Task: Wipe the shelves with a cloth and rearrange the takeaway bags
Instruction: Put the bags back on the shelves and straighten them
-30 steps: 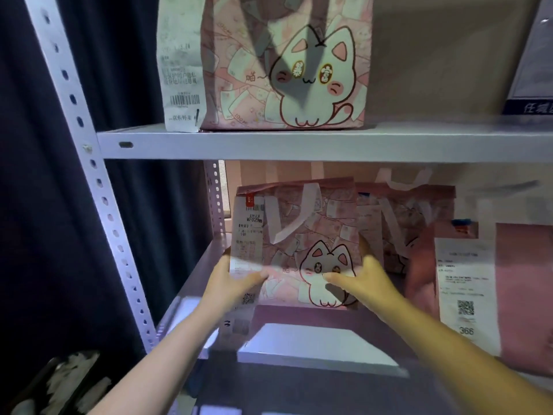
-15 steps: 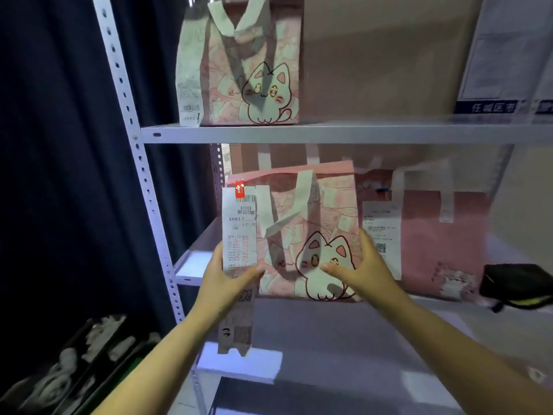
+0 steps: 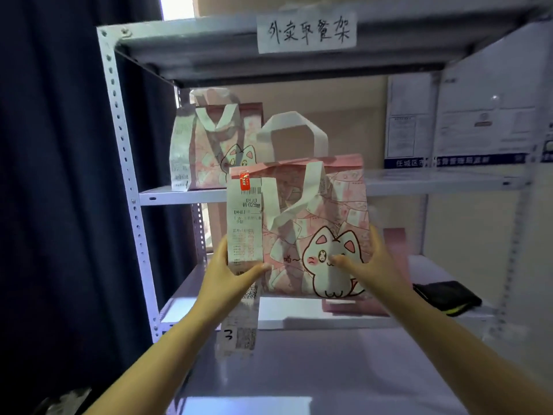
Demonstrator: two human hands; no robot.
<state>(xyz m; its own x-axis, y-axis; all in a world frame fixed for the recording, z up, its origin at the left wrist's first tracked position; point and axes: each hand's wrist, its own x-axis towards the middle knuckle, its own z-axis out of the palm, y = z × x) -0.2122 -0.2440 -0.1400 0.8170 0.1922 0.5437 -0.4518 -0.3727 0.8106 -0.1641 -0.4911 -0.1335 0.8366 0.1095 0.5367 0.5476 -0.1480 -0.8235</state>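
Note:
A pink takeaway bag (image 3: 311, 223) with a cat drawing and white handles hangs in the air in front of the metal shelf unit. My left hand (image 3: 230, 274) grips its left side over a long white receipt (image 3: 244, 223). My right hand (image 3: 371, 265) grips its right side, thumb on the cat's face. A second cat bag (image 3: 215, 145) stands on the upper shelf (image 3: 434, 182) at the left. A dark folded cloth (image 3: 447, 296) lies on the lower shelf (image 3: 299, 319) at the right. Another pink bag (image 3: 395, 244) is partly hidden behind the held one.
A handwritten paper label (image 3: 306, 32) is stuck on the top shelf's front edge. The perforated upright post (image 3: 125, 175) stands at the left, with a dark curtain (image 3: 54, 175) beside it. Printed notices (image 3: 460, 124) hang on the wall at the right.
Both hands have lifted the cat bag off the lower shelf and up toward the upper shelf's level. The view has tilted upward, so the top shelf and its label now show.

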